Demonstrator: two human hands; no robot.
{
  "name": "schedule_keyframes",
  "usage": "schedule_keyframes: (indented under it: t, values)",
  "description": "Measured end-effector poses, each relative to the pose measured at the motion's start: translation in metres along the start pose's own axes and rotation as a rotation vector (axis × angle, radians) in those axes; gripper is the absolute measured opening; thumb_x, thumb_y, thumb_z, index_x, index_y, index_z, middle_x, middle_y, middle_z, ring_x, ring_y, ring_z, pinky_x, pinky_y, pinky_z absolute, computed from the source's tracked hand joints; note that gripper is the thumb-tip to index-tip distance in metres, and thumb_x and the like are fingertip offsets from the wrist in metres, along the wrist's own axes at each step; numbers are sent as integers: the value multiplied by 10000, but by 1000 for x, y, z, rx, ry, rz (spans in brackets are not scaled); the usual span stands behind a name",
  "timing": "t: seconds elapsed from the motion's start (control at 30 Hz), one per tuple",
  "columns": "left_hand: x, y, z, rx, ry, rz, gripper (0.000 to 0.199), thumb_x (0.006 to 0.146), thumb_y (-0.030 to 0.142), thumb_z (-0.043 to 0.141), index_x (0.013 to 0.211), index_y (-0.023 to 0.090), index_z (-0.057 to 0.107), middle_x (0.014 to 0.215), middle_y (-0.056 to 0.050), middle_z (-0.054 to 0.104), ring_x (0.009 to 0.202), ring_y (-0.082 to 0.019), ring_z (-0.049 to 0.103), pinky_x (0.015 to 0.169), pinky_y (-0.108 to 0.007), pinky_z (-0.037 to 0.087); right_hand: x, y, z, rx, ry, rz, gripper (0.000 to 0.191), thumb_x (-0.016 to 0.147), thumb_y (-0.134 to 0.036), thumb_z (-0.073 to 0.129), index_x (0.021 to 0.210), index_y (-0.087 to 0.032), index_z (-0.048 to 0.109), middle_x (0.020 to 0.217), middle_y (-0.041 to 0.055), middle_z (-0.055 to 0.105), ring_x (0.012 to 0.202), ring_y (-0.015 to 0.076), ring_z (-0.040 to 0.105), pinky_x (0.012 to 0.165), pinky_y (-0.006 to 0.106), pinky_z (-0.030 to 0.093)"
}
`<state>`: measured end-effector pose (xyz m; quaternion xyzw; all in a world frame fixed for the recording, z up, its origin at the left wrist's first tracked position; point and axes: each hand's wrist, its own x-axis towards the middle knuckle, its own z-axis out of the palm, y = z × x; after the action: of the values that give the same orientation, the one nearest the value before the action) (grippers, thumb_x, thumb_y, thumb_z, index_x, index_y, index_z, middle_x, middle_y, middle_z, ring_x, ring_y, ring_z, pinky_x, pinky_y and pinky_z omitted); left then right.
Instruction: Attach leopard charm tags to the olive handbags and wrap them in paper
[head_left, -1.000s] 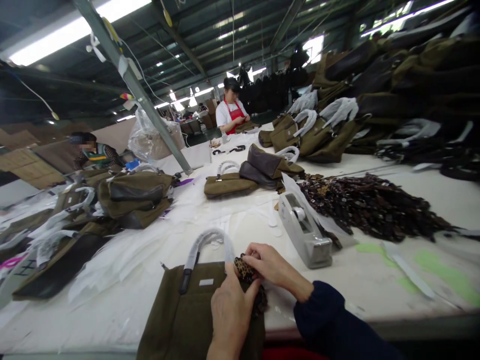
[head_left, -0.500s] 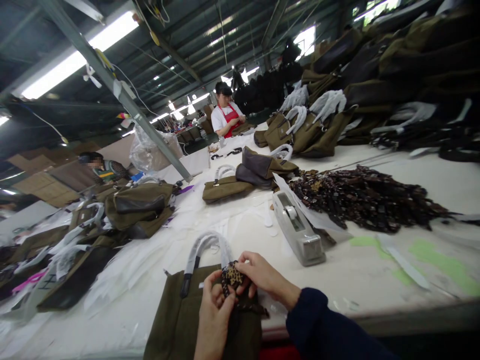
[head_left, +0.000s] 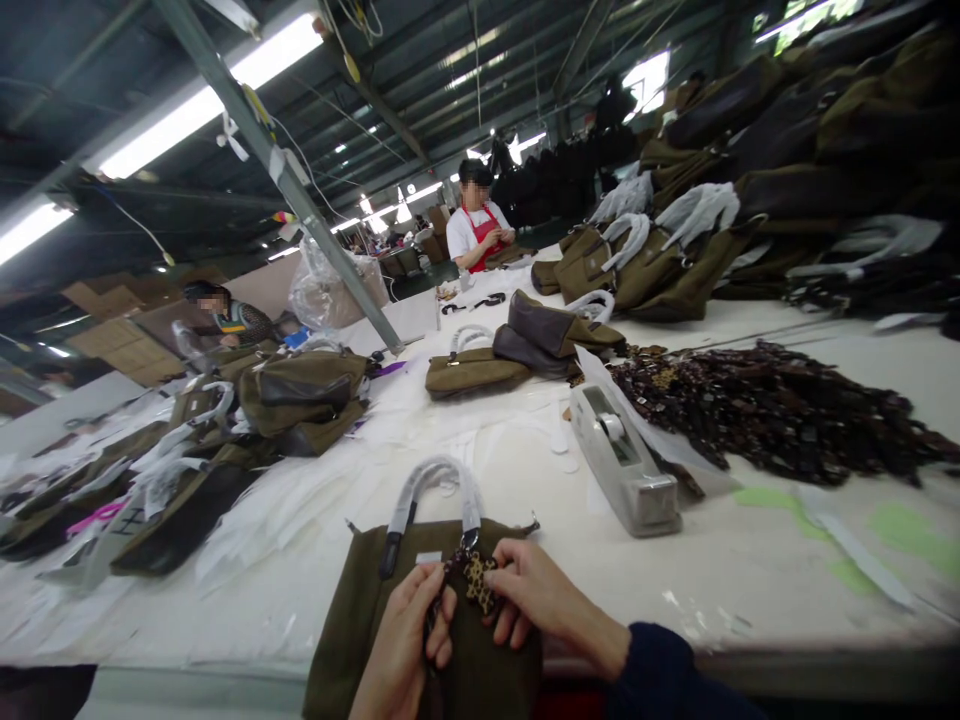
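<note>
The left hand (head_left: 401,635) and right hand (head_left: 551,605) are both half-curled, their fingertips pinching a small leopard-print fabric charm (head_left: 474,583) between them. It sits just below the handles of an olive-green canvas tote bag (head_left: 352,600), though any fastening is hidden. The bag lies flat on the white work table (head_left: 525,480), giving the hands a steady surface. A grey metal tape dispenser (head_left: 622,460) and a heap of dark brown printed strips (head_left: 772,410) lie within easy reach on the right.

Fluorescent tubes (head_left: 206,100) line a dark steel-trussed factory ceiling (head_left: 450,80); a grey steel girder (head_left: 277,170) slants down to a long white worktable (head_left: 720,590); daylight shows through a far window (head_left: 646,82); cardboard cartons (head_left: 112,335) stand at left.
</note>
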<state>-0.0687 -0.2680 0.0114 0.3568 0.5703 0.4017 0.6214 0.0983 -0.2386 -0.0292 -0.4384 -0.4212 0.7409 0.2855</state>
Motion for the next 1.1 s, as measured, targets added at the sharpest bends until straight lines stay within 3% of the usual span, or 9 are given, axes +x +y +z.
schedule_keyframes:
  t: [0.17, 0.27, 0.37, 0.5, 0.63, 0.8, 0.97, 1.03, 1.1]
  values:
    - [-7, 10, 11, -2, -58, 62, 361, 861, 504, 650, 816, 162, 544, 630, 49, 552, 385, -31, 359, 399, -186, 414, -2, -5, 11, 12, -97, 18, 90, 785, -257, 490, 833, -181, 486, 581, 19, 675, 393, 125, 595, 320, 165, 433]
    - [-11, 10, 13, 58, -90, 86, 371, 885, 523, 614, 810, 169, 534, 561, 42, 565, 399, -71, 478, 427, -192, 410, -4, -4, 25, 102, -214, -43, 266, 820, -404, 490, 717, -162, 521, 623, 56, 683, 424, 115, 608, 353, 166, 458]
    - [-15, 4, 10, 111, -53, 91, 375, 885, 510, 629, 785, 165, 524, 553, 31, 594, 398, -67, 512, 426, -166, 374, -3, 1, 32, 111, -196, -80, 450, 875, -563, 427, 729, -151, 534, 604, 66, 667, 397, 110, 583, 332, 165, 437]
    - [-18, -10, 3, 8, -34, -11, 439, 834, 564, 668, 729, 161, 530, 552, 23, 592, 352, -56, 469, 395, -177, 413, 1, 9, 28, 59, -172, -91, 484, 868, -628, 460, 924, -152, 527, 622, 44, 665, 386, 119, 570, 312, 176, 431]
    - [-20, -20, -1, -30, 2, -54, 474, 775, 594, 717, 718, 152, 557, 572, 21, 593, 310, -21, 370, 356, -178, 429, 2, 10, 24, 77, -205, -87, 539, 857, -688, 459, 980, -164, 485, 596, 25, 656, 368, 107, 537, 308, 169, 422]
    - [-22, -19, 2, -70, 3, -60, 469, 772, 587, 724, 752, 135, 603, 601, 26, 584, 320, 5, 320, 346, -156, 413, -1, 4, 26, 110, -227, -120, 580, 818, -736, 508, 874, -159, 533, 578, 11, 631, 367, 91, 520, 321, 164, 418]
    - [-17, -22, 4, -154, -12, -83, 429, 769, 539, 747, 791, 136, 603, 655, 28, 617, 304, 22, 295, 322, -141, 373, -6, -3, 20, -108, -315, -52, 583, 923, -649, 349, 693, -156, 557, 491, 9, 559, 331, 101, 485, 310, 190, 375]
    - [-14, -27, 2, -149, 20, -76, 428, 749, 518, 772, 847, 137, 601, 784, -3, 684, 294, 32, 306, 313, -146, 374, -10, -7, 13, -302, -194, -108, 482, 955, -569, 359, 739, -179, 541, 509, 3, 565, 360, 121, 497, 343, 213, 366]
    - [-11, -32, 0, -142, 34, -72, 414, 770, 493, 763, 886, 133, 595, 892, -46, 725, 289, 41, 311, 324, -147, 389, -11, -14, 3, -523, 87, -261, 392, 966, -502, 422, 764, -189, 546, 597, 24, 612, 482, 147, 561, 458, 252, 404]
